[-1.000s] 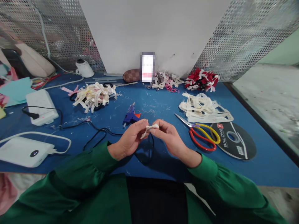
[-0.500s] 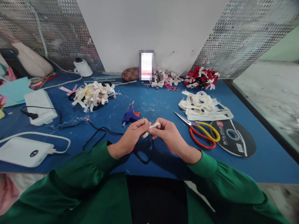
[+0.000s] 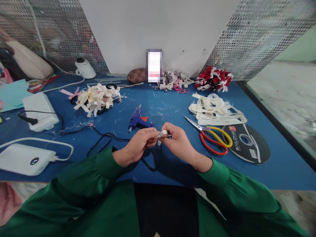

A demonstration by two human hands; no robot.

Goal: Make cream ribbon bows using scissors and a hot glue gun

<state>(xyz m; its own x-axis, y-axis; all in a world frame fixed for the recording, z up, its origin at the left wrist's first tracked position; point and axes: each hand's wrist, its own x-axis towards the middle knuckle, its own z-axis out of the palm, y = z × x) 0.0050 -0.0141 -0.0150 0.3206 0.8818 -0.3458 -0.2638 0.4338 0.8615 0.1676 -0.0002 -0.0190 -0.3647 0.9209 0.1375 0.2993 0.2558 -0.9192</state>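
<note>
Between my hands is a small off-white ribbon, looped and partly hidden by my fingers. My left hand pinches its left side with thumb and fingertips. Its right side is gripped by my right hand, thumb below and bent index finger above. Just behind my left hand lies a blue glue gun with an orange trigger, its nozzle pointing away from me. Right of my right hand, scissors with red and yellow handles rest on the table, blades slightly apart.
A black spool lies beneath the scissors' handles, with off-white ribbon heaped behind it. Ribbon bows are piled at left, red and white bows at back right. A black cord crosses the blue table near a white power bank.
My fingers have shifted on the ribbon: the right index finger now bends higher, and the ribbon is turned, with less of it hanging at the left. The whole view has tilted slightly.
</note>
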